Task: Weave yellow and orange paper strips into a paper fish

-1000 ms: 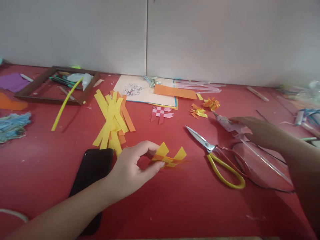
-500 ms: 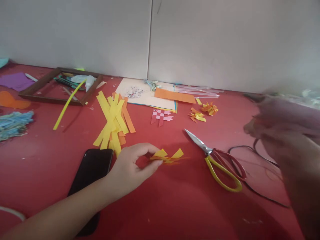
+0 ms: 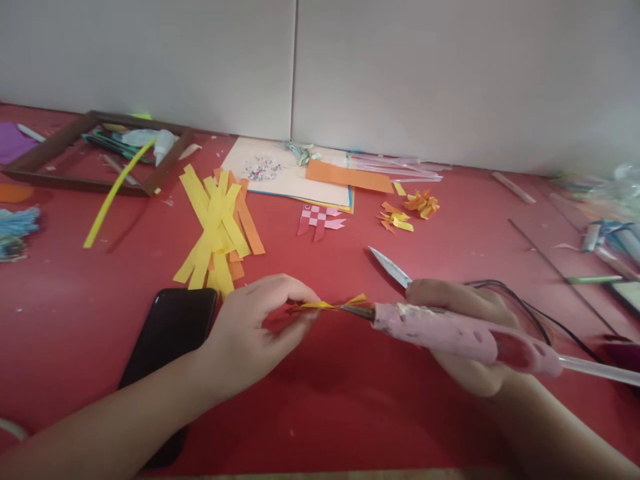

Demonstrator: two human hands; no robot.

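Working above the red counter (image 3: 320, 413), we have a brown frame (image 3: 75, 181) well beyond and leftward of the fingers of our left hand (image 3: 250, 340). Our right hand (image 3: 467, 370) grips a pink glue gun (image 3: 440, 330), its fingers wrapped behind the barrel. Yellow and orange strips (image 3: 213, 230) lie beyond and left of our left fingers; scissors (image 3: 390, 267) lie partly hidden just beyond our right fingers. A black phone (image 3: 165, 333) sits left of our left hand. A checkered pink fish (image 3: 319, 218) rests straight beyond our left fingertips, which pinch a thin yellow-orange paper piece (image 3: 323, 305).
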